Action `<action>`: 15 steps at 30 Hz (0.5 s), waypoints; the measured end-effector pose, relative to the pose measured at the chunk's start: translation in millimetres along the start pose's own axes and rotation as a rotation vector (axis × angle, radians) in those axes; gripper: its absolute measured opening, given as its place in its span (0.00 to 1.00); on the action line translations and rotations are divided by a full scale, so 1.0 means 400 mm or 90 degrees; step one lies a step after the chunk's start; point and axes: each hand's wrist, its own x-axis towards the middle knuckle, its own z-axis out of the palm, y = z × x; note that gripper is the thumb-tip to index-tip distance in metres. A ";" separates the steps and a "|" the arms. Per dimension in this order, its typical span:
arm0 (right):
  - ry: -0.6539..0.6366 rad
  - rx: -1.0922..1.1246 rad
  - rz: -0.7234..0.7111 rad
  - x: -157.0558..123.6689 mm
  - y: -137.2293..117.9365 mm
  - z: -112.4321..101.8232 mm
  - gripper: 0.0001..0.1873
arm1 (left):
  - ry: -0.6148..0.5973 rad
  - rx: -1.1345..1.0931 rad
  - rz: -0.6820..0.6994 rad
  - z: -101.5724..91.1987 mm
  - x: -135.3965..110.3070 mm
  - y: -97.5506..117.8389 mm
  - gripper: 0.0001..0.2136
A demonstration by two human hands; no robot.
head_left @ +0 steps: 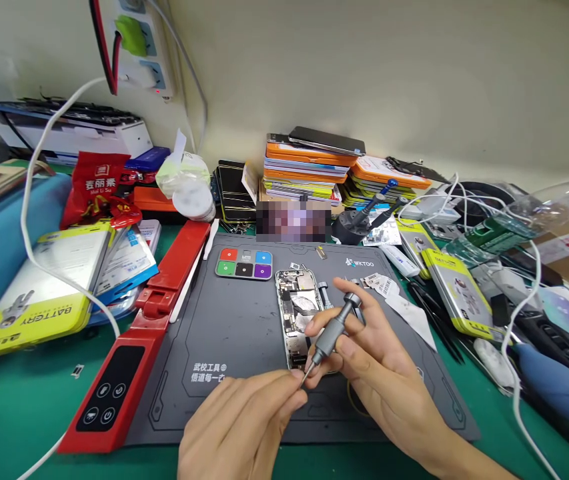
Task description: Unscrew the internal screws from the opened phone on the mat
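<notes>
My right hand (369, 360) grips a grey precision screwdriver (331, 331), tilted with its tip pointing down and left. My left hand (244, 420) pinches thumb and forefinger together right at the screwdriver's tip; what they hold is too small to make out. Just behind the hands an opened phone (298, 313) lies with its insides showing on the dark grey work mat (244, 333). A small tray of coloured compartments (243, 263) sits at the mat's far left.
A red device with buttons (134, 353) lies along the mat's left edge. Battery boxes (39, 293) lie at the left, stacked boxes (309, 170) at the back. Packets, black tweezers (434, 313) and white cables (519, 347) crowd the right.
</notes>
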 end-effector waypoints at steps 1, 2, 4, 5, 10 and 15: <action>-0.003 0.003 0.000 0.002 0.000 0.000 0.25 | 0.000 -0.004 0.002 0.000 0.001 0.000 0.10; -0.008 0.006 0.001 0.004 -0.001 0.001 0.25 | 0.000 -0.010 0.004 0.001 0.001 0.001 0.10; -0.016 0.013 0.001 0.007 -0.003 0.003 0.25 | -0.001 -0.025 0.010 0.002 0.003 0.001 0.10; -0.020 0.017 0.001 0.008 -0.004 0.003 0.25 | -0.002 -0.032 0.014 0.002 0.003 0.002 0.09; -0.023 0.028 0.011 0.010 -0.007 0.004 0.25 | -0.001 -0.061 0.016 0.003 0.003 0.006 0.10; -0.014 0.034 0.027 0.013 -0.015 0.007 0.26 | -0.007 -0.059 0.016 0.003 0.004 0.006 0.12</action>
